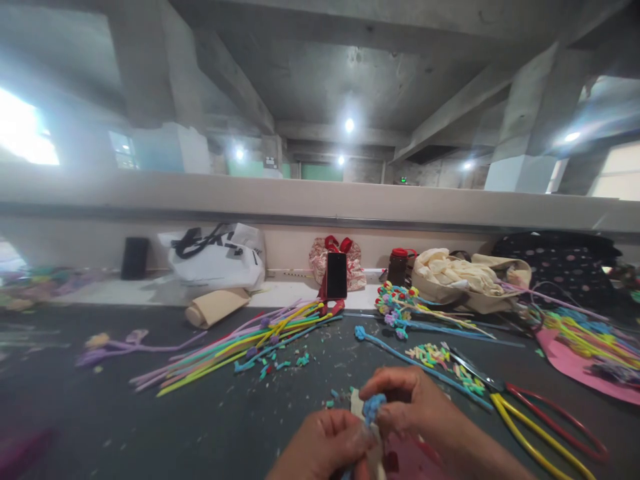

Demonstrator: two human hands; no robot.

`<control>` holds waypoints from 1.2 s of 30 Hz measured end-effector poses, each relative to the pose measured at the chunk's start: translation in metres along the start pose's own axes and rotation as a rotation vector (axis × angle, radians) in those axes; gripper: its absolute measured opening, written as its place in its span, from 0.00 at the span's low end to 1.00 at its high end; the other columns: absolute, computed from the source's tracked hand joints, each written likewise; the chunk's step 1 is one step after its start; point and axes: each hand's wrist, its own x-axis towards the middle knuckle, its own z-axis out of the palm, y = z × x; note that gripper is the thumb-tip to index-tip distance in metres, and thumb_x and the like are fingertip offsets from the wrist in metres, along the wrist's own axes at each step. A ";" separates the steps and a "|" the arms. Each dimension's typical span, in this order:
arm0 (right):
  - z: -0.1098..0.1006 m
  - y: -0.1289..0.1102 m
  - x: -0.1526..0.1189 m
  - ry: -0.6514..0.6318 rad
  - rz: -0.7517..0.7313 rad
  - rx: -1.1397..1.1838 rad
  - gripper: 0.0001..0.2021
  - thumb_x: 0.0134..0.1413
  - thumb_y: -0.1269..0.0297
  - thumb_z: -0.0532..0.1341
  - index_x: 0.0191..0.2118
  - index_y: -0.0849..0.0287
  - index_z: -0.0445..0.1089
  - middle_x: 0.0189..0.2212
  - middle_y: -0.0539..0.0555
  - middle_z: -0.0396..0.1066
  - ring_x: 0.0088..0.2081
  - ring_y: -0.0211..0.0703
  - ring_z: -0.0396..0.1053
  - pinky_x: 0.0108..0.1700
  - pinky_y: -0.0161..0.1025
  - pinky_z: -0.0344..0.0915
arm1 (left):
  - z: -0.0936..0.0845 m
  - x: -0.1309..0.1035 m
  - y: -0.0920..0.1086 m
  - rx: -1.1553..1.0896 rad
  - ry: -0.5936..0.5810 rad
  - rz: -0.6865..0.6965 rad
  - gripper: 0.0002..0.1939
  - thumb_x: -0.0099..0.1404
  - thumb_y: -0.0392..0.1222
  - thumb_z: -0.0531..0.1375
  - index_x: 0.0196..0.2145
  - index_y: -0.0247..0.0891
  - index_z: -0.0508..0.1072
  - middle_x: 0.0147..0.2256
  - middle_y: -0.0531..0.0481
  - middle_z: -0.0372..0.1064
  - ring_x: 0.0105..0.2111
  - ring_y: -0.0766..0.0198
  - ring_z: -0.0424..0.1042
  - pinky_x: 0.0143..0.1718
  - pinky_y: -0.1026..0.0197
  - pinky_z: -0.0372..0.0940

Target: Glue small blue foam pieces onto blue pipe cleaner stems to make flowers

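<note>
A small blue fuzzy flower-like piece (373,407) is pinched between my two hands at the bottom centre. My right hand (417,403) grips its top and right side with thumb and fingers. Just below and left, my left hand (333,443) is closed at the lower part of the piece, where a blue stem partly shows. Behind the fingers is a pale strip (357,404). To the right lie a blue stem with a knotted head (395,350), a pile of short coloured pieces (435,357) and scissors (495,385) with red and yellow handles.
A bundle of coloured stems (240,343) lies left of centre. Along the back are a white bag (220,263), an upright phone (337,275), a dark bottle (399,267) and a beige cloth bag (470,283). Finished-looking flowers (395,303) lie before the bottle.
</note>
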 end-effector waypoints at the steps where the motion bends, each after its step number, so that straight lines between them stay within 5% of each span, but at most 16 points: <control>1: 0.001 0.000 0.000 0.007 0.014 0.009 0.14 0.34 0.61 0.68 0.33 0.58 0.74 0.20 0.47 0.67 0.20 0.31 0.59 0.23 0.28 0.55 | -0.002 0.001 -0.001 -0.005 -0.003 0.006 0.21 0.43 0.54 0.64 0.18 0.31 0.66 0.14 0.52 0.63 0.16 0.74 0.57 0.20 0.70 0.47; 17: 0.001 -0.001 -0.003 0.027 0.029 -0.003 0.13 0.38 0.61 0.66 0.32 0.61 0.73 0.20 0.47 0.68 0.18 0.29 0.59 0.19 0.26 0.52 | 0.009 -0.005 0.005 -0.097 0.013 -0.008 0.17 0.46 0.51 0.63 0.22 0.31 0.70 0.13 0.51 0.66 0.16 0.73 0.62 0.22 0.71 0.52; 22: -0.002 -0.002 -0.001 0.038 0.063 0.026 0.15 0.39 0.60 0.64 0.36 0.60 0.73 0.19 0.48 0.69 0.16 0.29 0.59 0.18 0.26 0.52 | 0.010 -0.010 0.009 -0.150 -0.002 -0.047 0.14 0.47 0.47 0.63 0.22 0.30 0.70 0.14 0.52 0.66 0.13 0.75 0.59 0.15 0.72 0.48; 30: -0.004 0.002 0.005 0.190 0.095 0.212 0.13 0.45 0.56 0.62 0.32 0.61 0.71 0.23 0.49 0.70 0.15 0.27 0.59 0.17 0.27 0.55 | 0.008 -0.011 0.011 -0.280 0.228 -0.053 0.09 0.54 0.42 0.59 0.27 0.31 0.70 0.16 0.53 0.66 0.12 0.77 0.60 0.13 0.76 0.49; 36: 0.000 0.011 0.005 0.146 0.081 0.211 0.10 0.47 0.60 0.61 0.35 0.60 0.70 0.24 0.49 0.71 0.16 0.27 0.60 0.17 0.26 0.51 | 0.010 -0.008 0.012 -0.256 0.172 -0.057 0.10 0.51 0.43 0.60 0.26 0.30 0.70 0.14 0.52 0.66 0.12 0.73 0.62 0.12 0.74 0.52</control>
